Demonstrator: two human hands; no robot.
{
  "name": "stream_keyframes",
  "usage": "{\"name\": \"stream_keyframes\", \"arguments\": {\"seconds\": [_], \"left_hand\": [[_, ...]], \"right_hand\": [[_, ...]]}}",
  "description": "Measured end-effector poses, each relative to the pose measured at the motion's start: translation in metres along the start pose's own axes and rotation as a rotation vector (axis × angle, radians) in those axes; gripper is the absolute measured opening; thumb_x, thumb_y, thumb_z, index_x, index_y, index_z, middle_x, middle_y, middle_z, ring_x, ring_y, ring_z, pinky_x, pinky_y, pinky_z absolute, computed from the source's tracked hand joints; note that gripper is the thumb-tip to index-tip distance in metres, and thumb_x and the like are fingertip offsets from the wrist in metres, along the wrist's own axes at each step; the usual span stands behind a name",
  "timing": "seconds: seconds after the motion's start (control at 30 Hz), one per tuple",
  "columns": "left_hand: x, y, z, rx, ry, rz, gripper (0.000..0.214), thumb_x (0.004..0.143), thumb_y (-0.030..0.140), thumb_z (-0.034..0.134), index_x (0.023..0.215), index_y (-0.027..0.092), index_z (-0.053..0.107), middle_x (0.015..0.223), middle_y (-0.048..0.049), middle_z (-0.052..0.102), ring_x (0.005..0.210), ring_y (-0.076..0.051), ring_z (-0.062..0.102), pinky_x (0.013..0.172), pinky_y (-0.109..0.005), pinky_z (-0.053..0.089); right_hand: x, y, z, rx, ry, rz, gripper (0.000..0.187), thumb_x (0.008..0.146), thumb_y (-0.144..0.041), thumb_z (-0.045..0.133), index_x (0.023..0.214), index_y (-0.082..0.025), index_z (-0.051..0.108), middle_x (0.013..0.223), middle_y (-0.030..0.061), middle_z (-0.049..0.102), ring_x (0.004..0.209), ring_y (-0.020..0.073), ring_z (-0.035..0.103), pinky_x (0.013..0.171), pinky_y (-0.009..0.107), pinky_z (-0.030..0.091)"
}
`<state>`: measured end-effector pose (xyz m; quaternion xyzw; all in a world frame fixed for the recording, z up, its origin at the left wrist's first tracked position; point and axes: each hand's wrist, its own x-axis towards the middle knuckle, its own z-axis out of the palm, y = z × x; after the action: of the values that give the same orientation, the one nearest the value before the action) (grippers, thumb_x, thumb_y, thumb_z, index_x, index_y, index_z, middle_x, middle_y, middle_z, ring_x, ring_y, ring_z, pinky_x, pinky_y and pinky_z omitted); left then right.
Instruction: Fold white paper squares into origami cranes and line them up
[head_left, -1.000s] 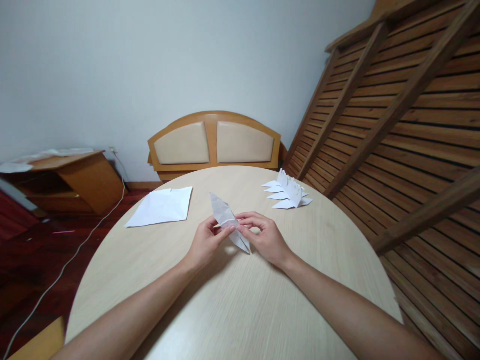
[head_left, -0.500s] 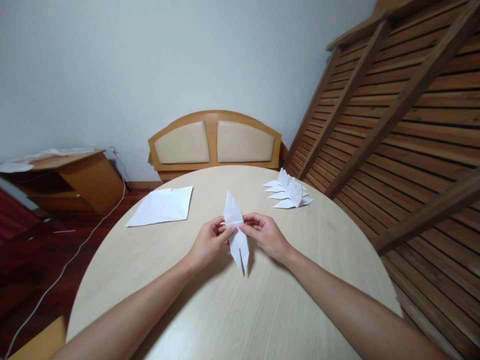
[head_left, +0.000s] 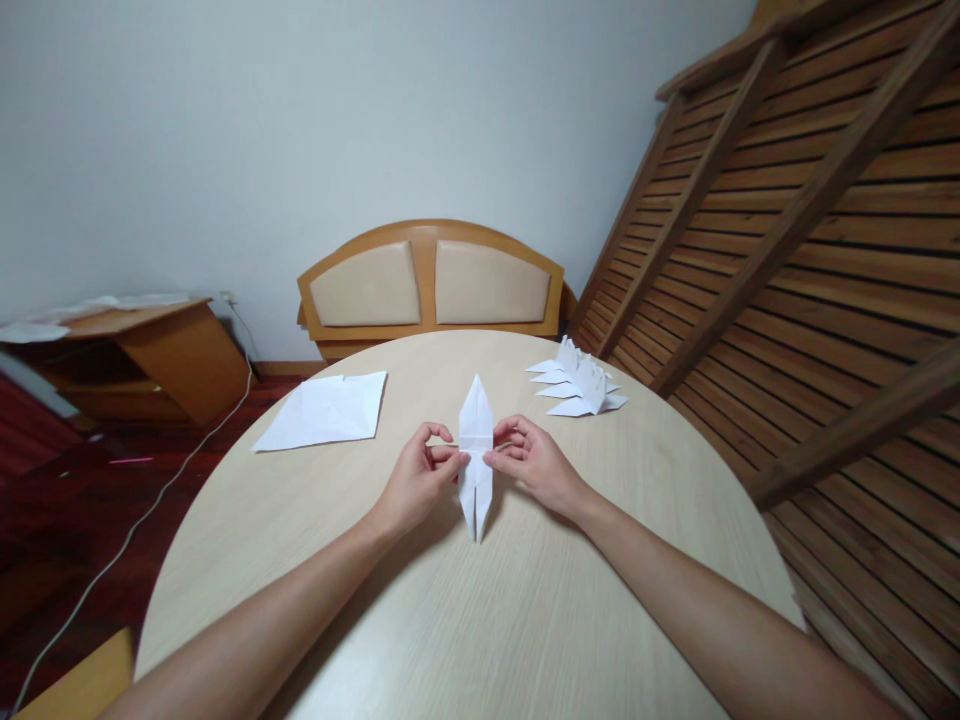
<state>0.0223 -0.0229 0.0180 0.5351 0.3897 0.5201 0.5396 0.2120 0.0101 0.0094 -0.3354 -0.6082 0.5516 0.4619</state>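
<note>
Both hands are a little apart at the near-middle of the table, each gripping one side of a folded white paper [head_left: 475, 425]. Left hand [head_left: 420, 470] has its thumb against the left edge, with the index finger curled and raised beside it; right hand [head_left: 541, 465] pinches the right edge with its thumb in front and fingers bent behind. The folded white paper lies between them, its long axis running almost straight away from the person. One sharp, undivided point aims at the far wall [head_left: 450, 120]; the opposite end faces the person and is split by a narrow slit into two slender tips. Its outline is a stretched diamond, with a crosswise crease or fold edge at the waist, near the thumbs. The paper looks thin, matte and crisply creased.

The round table [head_left: 487, 630] has a pale top with fine, streaky wood grain. To the left lies flat white paper [head_left: 322, 412], four-sided and faintly wrinkled; to the far right stands a row of folded paper figures [head_left: 577, 380], with pointed flaps spread to the sides and jagged peaks. Beyond the table is an arched wooden headboard [head_left: 431, 232] with two smooth, cream padded panels [head_left: 491, 285]. A large brown panel of wooden slats [head_left: 810, 220], crossed by thicker beams, leans along the right side
</note>
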Motion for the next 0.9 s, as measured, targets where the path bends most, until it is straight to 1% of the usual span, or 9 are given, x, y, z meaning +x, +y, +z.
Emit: {"name": "stream_keyframes", "arguments": {"seconds": [0.07,0.17,0.27,0.37,0.43,0.5,0.7,0.8,0.9], "left_hand": [[0.0,-0.001,0.0,-0.006,-0.007,-0.005,0.047,0.073,0.038,0.081,0.097,0.021,0.043,0.063,0.005,0.065,0.057,-0.01,0.056,0.055,-0.019,0.039],[0.0,-0.002,0.0,-0.007,-0.008,-0.006,0.042,0.073,0.037,0.081,0.096,0.019,0.051,0.065,0.0025,0.066,0.059,-0.011,0.058,0.057,-0.021,0.041],[0.001,0.0,0.0,0.032,-0.003,0.005,0.03,0.073,0.035,0.079,0.087,0.017,0.061,0.069,-0.0014,0.068,0.062,-0.013,0.06,0.059,-0.023,0.044],[0.001,0.002,0.0,0.092,-0.004,0.007,0.02,0.073,0.032,0.075,0.08,0.015,0.069,0.072,-0.0041,0.07,0.064,-0.014,0.061,0.062,-0.025,0.046],[0.0,0.004,0.0,0.125,0.009,0.003,0.018,0.073,0.032,0.073,0.078,0.015,0.072,0.07,-0.0044,0.069,0.064,-0.015,0.06,0.063,-0.026,0.047],[0.0,0.006,-0.001,0.146,0.026,-0.002,0.019,0.073,0.033,0.071,0.078,0.014,0.074,0.068,-0.0043,0.068,0.063,-0.015,0.06,0.063,-0.027,0.047],[0.0,0.002,-0.001,0.16,0.037,-0.013,0.026,0.073,0.036,0.075,0.083,0.013,0.073,0.075,-0.0059,0.07,0.066,-0.014,0.06,0.062,-0.026,0.046],[0.001,-0.003,0.0,0.161,0.034,0.013,0.026,0.071,0.032,0.077,0.088,0.013,0.069,0.08,-0.0058,0.07,0.067,-0.014,0.061,0.061,-0.024,0.046],[0.0,-0.004,0.0,0.187,0.028,0.102,0.026,0.074,0.028,0.075,0.095,0.015,0.066,0.092,-0.0076,0.071,0.077,-0.016,0.066,0.07,-0.027,0.052]], "right_hand": [[0.0,0.001,-0.001,-0.029,-0.037,-0.004,0.035,0.072,-0.036,0.082,0.095,-0.019,0.061,0.095,0.0029,0.068,0.075,0.0131,0.064,0.074,0.029,0.051],[0.001,0.003,-0.003,-0.054,-0.057,-0.015,0.028,0.076,-0.035,0.079,0.094,-0.017,0.067,0.094,0.0045,0.07,0.08,0.016,0.066,0.078,0.032,0.051],[0.001,0.005,-0.004,-0.056,-0.072,-0.031,0.02,0.078,-0.032,0.074,0.092,-0.017,0.071,0.09,0.0046,0.07,0.082,0.017,0.066,0.078,0.032,0.051],[0.001,0.005,-0.004,-0.065,-0.081,-0.057,0.012,0.078,-0.024,0.068,0.084,-0.018,0.075,0.1,0.0066,0.069,0.09,0.0176,0.065,0.08,0.031,0.052],[0.0,0.003,-0.003,-0.076,-0.082,-0.06,0.014,0.077,-0.02,0.065,0.082,-0.018,0.077,0.111,0.0077,0.065,0.095,0.0175,0.064,0.081,0.031,0.052],[-0.002,0.0,-0.004,-0.089,-0.084,-0.05,0.016,0.078,-0.021,0.064,0.084,-0.019,0.079,0.115,0.0082,0.063,0.096,0.0174,0.064,0.081,0.031,0.052],[-0.003,-0.001,-0.004,-0.168,-0.087,-0.101,0.019,0.082,-0.032,0.072,0.093,-0.018,0.078,0.108,0.0081,0.065,0.098,0.0184,0.065,0.089,0.035,0.051],[-0.002,0.002,-0.003,-0.161,-0.057,-0.084,0.025,0.078,-0.032,0.076,0.099,-0.017,0.074,0.1,0.007,0.069,0.088,0.0171,0.066,0.084,0.034,0.054],[-0.002,0.003,-0.002,-0.135,-0.023,-0.077,0.032,0.076,-0.031,0.078,0.105,-0.017,0.07,0.095,0.0061,0.071,0.082,0.0161,0.066,0.078,0.032,0.055]]}}
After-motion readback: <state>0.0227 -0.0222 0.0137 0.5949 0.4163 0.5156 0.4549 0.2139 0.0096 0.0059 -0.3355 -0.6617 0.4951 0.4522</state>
